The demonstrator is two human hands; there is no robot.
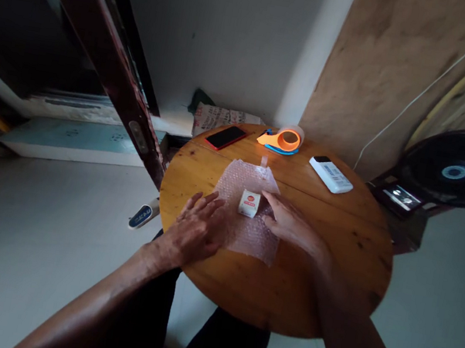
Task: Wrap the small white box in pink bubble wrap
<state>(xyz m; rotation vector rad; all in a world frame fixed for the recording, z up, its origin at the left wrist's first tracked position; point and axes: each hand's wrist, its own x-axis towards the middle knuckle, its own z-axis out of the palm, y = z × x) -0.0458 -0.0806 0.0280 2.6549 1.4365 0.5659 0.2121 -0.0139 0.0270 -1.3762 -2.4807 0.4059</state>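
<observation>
A sheet of bubble wrap (pixel 240 182) lies flat on the round wooden table (pixel 333 262). A small white box with a red label (pixel 249 203) stands in the middle of the sheet. My left hand (pixel 196 228) rests palm down on the sheet's left edge, fingers stretched out and open. My right hand (pixel 289 222) lies just right of the box, fingers extended toward it and touching or nearly touching its side, holding nothing.
At the table's far edge sit a red-rimmed phone (pixel 225 136), an orange tape dispenser (pixel 283 141) and a white remote (pixel 330 175). A black fan (pixel 460 170) stands to the right. A dark wooden beam (pixel 112 65) leans at the left. A small white object (pixel 143 215) lies on the floor.
</observation>
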